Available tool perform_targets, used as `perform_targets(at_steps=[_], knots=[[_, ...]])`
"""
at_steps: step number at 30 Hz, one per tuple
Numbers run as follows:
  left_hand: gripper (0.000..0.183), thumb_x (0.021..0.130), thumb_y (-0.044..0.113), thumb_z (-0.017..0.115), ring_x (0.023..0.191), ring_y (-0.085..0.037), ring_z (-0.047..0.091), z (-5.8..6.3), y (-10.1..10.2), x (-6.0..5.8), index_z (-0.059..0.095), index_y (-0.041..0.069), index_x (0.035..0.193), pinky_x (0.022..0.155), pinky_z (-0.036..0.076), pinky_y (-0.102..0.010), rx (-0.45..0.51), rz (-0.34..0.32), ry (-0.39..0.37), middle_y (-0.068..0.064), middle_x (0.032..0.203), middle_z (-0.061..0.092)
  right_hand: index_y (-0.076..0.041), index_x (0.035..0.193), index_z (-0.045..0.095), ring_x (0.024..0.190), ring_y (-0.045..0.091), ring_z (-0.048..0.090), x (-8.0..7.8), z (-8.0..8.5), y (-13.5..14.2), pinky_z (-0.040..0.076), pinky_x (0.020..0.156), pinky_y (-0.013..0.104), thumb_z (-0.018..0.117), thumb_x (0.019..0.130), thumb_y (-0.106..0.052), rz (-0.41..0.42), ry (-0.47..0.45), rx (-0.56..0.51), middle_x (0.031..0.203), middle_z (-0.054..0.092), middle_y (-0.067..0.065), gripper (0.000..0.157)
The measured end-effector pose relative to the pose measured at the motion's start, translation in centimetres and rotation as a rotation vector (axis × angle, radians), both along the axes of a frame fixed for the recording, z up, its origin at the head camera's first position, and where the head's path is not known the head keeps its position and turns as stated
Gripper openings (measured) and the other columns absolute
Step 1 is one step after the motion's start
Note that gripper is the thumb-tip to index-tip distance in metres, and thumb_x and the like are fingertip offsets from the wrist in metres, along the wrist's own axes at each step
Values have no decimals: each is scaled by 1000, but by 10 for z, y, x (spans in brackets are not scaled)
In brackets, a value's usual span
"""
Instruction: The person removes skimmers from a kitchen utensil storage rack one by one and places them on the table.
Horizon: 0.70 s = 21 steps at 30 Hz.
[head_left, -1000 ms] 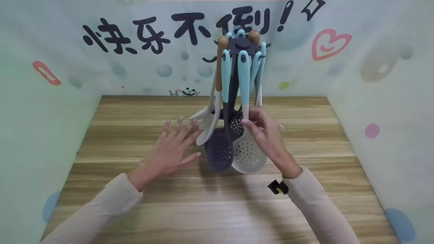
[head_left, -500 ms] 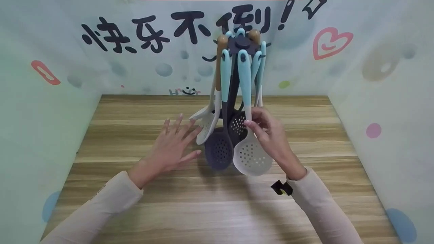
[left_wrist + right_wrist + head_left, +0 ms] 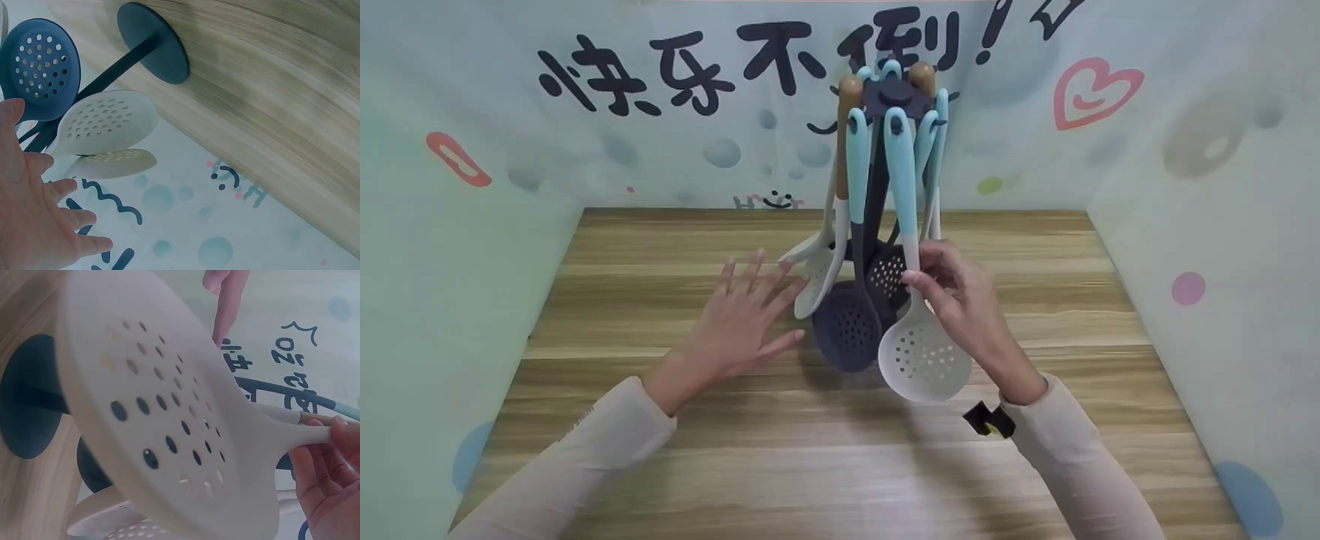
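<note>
In the head view, a dark utensil rack (image 3: 895, 94) carries several kitchen tools hung by their handles. My right hand (image 3: 964, 300) pinches the neck of a white skimmer (image 3: 924, 360) between thumb and fingers. Its light-blue handle still hangs at the rack's top, while its holed bowl tilts out toward me. Left of it hangs a dark skimmer (image 3: 847, 330). My left hand (image 3: 742, 319) is spread with straight fingers, its fingertips close to a white slotted spoon (image 3: 109, 121). The right wrist view shows the white skimmer's bowl (image 3: 169, 410) large in front.
The rack's round dark base (image 3: 154, 42) stands on a wood-grain tabletop (image 3: 840, 480). A brown-handled tool (image 3: 849, 135) hangs at the rack's left. Behind and at the sides rises a pale printed backdrop (image 3: 720, 154) with black characters.
The white skimmer's bowl has swung toward me and a little right, away from the dark skimmer. My right hand has moved slightly right with it; the left hand stays nearly still.
</note>
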<state>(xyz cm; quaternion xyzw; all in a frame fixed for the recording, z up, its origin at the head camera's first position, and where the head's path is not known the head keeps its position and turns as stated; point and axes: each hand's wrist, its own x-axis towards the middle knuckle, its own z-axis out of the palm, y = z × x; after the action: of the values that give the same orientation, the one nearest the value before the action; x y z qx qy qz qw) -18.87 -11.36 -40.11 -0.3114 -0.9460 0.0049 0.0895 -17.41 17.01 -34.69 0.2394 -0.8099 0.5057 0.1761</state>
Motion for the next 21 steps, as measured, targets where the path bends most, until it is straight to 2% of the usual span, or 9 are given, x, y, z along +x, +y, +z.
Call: perform_targets(at_steps=[8, 14, 21], knots=[[65, 92, 58, 38, 140, -40, 17, -2, -2, 0, 27, 24, 147, 109, 17, -60, 10, 3, -7, -7, 154, 21, 5, 103, 59, 69, 7, 58, 5, 3, 1, 49, 60, 17, 64, 85, -1, 21, -15, -6, 81, 62, 12, 19], [66, 92, 57, 38, 141, -39, 16, -2, -3, 0, 27, 22, 147, 110, 18, -58, 41, 1, -46, -8, 154, 22, 4, 104, 59, 70, 6, 59, 8, 3, 1, 50, 62, 17, 63, 85, -1, 9, -13, 8, 82, 63, 12, 20], [67, 92, 57, 40, 135, -39, 31, -2, -3, 0, 30, 18, 145, 106, 28, -56, 34, -4, -40, -11, 148, 33, 3, 104, 59, 68, 6, 58, 11, 2, 0, 48, 59, 16, 64, 85, -2, -10, 27, 21, 82, 64, 11, 20]])
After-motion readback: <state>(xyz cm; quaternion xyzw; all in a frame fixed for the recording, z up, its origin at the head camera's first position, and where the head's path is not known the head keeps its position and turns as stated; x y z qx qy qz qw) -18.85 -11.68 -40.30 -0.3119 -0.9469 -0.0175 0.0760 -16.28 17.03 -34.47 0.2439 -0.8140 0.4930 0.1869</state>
